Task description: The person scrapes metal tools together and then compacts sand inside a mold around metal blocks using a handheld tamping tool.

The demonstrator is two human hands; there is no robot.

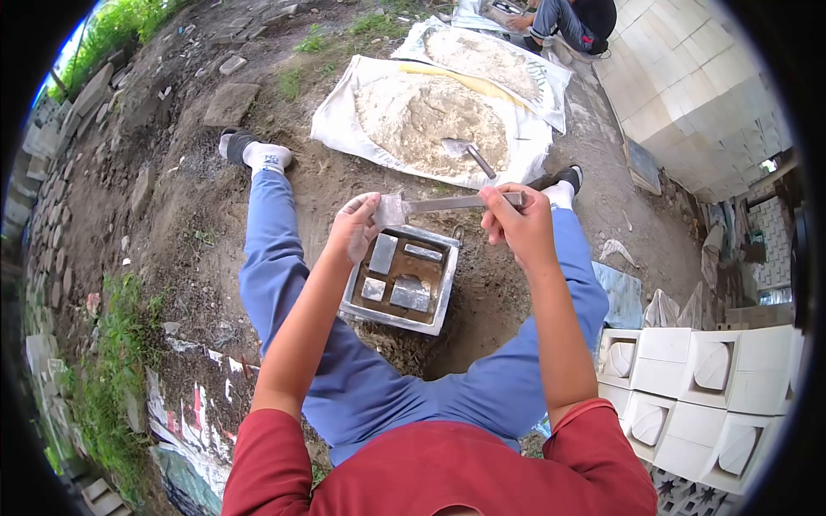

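My right hand is closed around the handle end of a flat metal scraper, held level above the ground between my legs. At its other end, the fingers of my left hand pinch the edge of the wide, pale-coated blade. Just below the scraper sits a rectangular metal mold with a pale rim. Several raised metal blocks of different sizes stand inside it, with brown material between them. The far rim of the mold is partly covered by the blade and my left hand.
A white sack sheet ahead bears a pale powdery heap with a small trowel in it. Behind is a second heap. Another person sits at the back. White molded blocks are stacked at right.
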